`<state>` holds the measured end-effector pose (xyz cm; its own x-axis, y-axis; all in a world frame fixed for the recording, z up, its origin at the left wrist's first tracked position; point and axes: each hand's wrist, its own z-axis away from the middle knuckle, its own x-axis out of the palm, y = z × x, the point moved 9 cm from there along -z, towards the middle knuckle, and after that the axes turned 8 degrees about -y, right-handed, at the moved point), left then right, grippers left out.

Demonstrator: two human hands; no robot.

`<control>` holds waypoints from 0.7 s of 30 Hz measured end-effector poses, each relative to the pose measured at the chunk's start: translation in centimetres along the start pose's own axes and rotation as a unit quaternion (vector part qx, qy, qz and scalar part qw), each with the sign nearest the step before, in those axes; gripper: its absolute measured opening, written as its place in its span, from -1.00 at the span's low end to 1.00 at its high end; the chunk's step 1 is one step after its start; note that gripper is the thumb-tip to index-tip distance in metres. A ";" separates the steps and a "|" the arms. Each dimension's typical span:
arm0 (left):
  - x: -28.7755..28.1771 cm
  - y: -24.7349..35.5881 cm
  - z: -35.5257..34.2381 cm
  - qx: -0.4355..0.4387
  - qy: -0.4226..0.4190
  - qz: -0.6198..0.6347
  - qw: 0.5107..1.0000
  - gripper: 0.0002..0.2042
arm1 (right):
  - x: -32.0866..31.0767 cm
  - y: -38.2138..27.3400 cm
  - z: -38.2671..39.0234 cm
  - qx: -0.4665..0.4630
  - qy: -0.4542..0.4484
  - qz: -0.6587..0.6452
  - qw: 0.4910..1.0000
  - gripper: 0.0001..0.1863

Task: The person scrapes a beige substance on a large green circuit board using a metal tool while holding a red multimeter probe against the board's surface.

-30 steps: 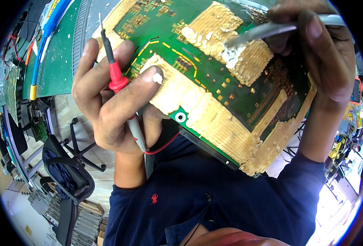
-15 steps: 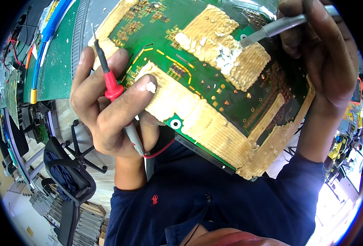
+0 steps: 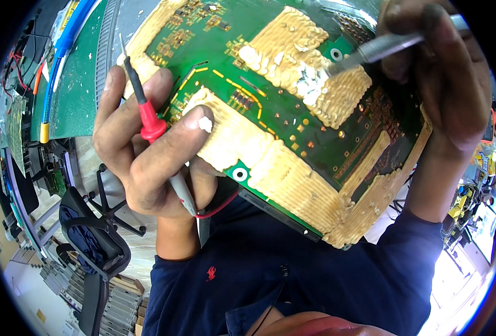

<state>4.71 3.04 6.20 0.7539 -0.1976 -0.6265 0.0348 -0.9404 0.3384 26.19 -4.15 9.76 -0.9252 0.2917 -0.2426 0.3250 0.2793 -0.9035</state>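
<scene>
Board (image 3: 284, 115): tilted up before the person's chest, lower edge over the shirt; whatever bears its upper end is hidden.
Left hand (image 3: 138, 162): fingers curled closed round a red-grey probe (image 3: 151, 126) and seemingly gripping the board's near edge; a white flake (image 3: 205, 124) sits on one fingertip.
Right hand (image 3: 450, 84): fingers pinched round a metal tool (image 3: 385, 47), its tip at the upper patch (image 3: 293, 42).
Broken so far: one whitened, chipped area (image 3: 313, 81) of that patch, apparently a small part.
Left whole: most tan ribbing, including the long strip (image 3: 298, 185); judged so, work looks early.
Loose bits: small white crumbs on the board.
Containers: none discernible by the hands; far clutter is too small to tell.
</scene>
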 end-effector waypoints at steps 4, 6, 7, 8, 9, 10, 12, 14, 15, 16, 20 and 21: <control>-0.1 -0.2 0.1 0.009 -0.020 -0.001 1.000 -0.68 | 0.0 0.0 0.1 0.004 0.006 -0.002 1.000 -0.73; -0.1 -0.4 0.2 0.009 -0.027 0.001 1.000 -0.65 | -0.1 0.0 0.1 0.005 0.010 -0.003 1.000 -0.73; -0.1 -0.4 0.2 0.010 -0.026 0.003 1.000 -0.63 | -0.1 0.0 0.1 0.005 0.010 -0.003 1.000 -0.72; -0.1 -0.5 0.3 0.010 -0.022 0.001 1.000 -0.62 | -0.1 0.1 0.1 0.006 0.010 -0.005 1.000 -0.72; -0.1 -0.5 0.3 0.010 -0.018 -0.001 1.000 -0.61 | -0.1 0.1 0.1 0.006 0.011 -0.005 1.000 -0.72; 0.1 -0.4 0.3 0.009 -0.013 -0.007 1.000 -0.60 | 0.0 0.2 0.1 0.007 0.012 -0.005 1.000 -0.72; 0.0 -0.3 0.3 0.009 -0.015 -0.009 1.000 -0.60 | -0.1 0.2 0.0 0.008 0.013 -0.007 1.000 -0.72; -0.2 -0.4 0.2 0.009 -0.024 -0.003 1.000 -0.64 | -0.1 0.1 0.0 0.010 0.015 -0.009 1.000 -0.72; -0.2 -0.4 0.2 0.008 -0.027 -0.002 1.000 -0.66 | -0.1 0.1 0.0 0.012 0.016 -0.010 1.000 -0.72; -0.1 -0.3 0.1 0.005 -0.024 -0.006 1.000 -0.68 | -0.1 0.1 -0.1 0.015 0.018 -0.010 1.000 -0.72; -0.1 0.2 -0.3 -0.017 -0.006 -0.003 1.000 -0.74 | 0.3 -0.2 -0.4 0.029 0.026 -0.015 0.999 -0.71; -0.1 0.3 -0.4 -0.019 0.000 -0.002 1.000 -0.74 | 0.3 -0.3 -0.4 0.040 0.033 -0.018 0.998 -0.71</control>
<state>4.90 2.92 6.59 0.7533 -0.1939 -0.6284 0.0623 -0.9302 0.3618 25.91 -3.75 10.09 -0.9205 0.3426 -0.1880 0.2724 0.2175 -0.9373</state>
